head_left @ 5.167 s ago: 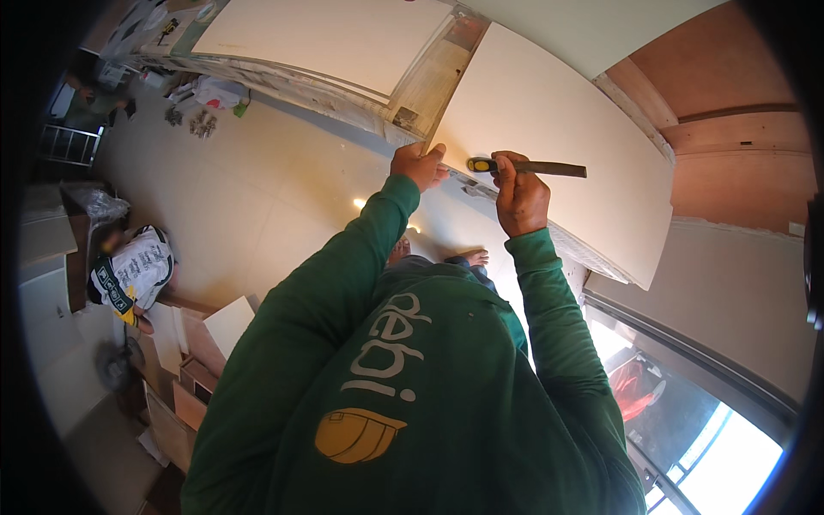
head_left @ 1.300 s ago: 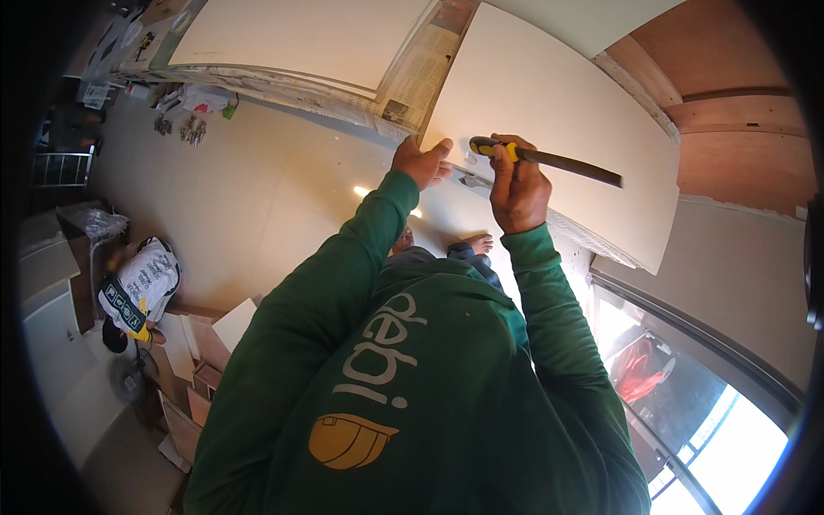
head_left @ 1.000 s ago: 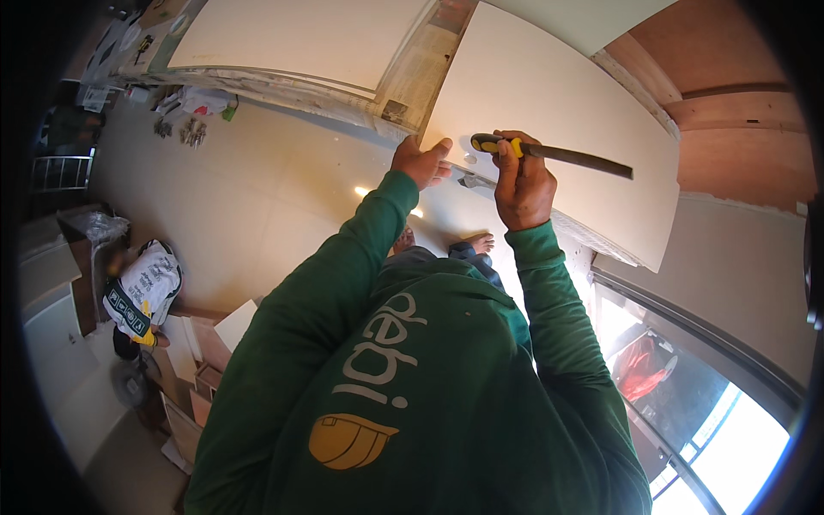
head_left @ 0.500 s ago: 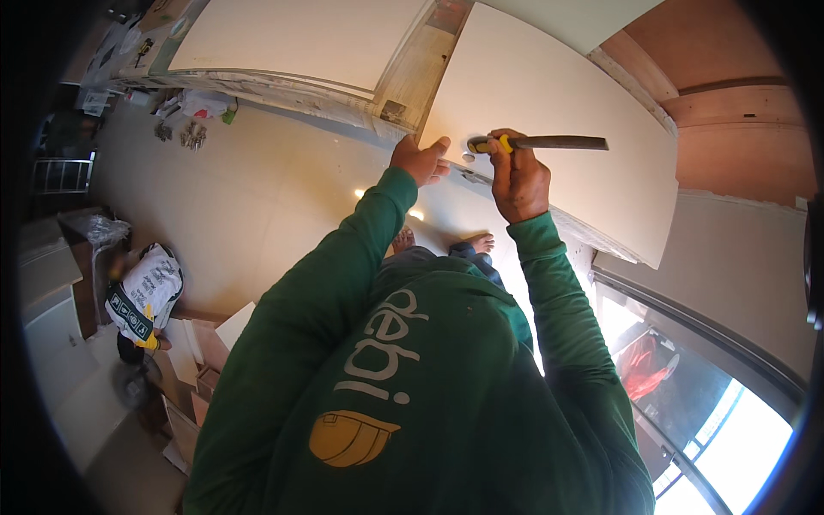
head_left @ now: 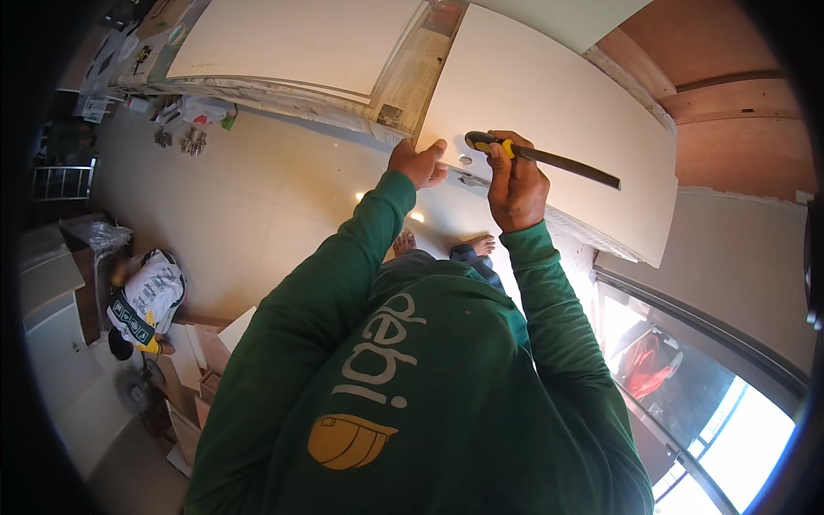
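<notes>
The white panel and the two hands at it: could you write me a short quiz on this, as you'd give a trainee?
1. Multiple choice. What does the right hand hold?
A) a hammer
B) a long dark tool with a black-and-yellow handle
C) a paintbrush
2. Where on the white panel is the left hand?
3. True or false: both hands grip the same tool.

Key:
1. B
2. At its near-left corner.
3. False; only the right hand grips it.

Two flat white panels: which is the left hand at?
The flat white panel on the right: the left hand is at its near left corner; the left panel lies away from that hand.
</notes>
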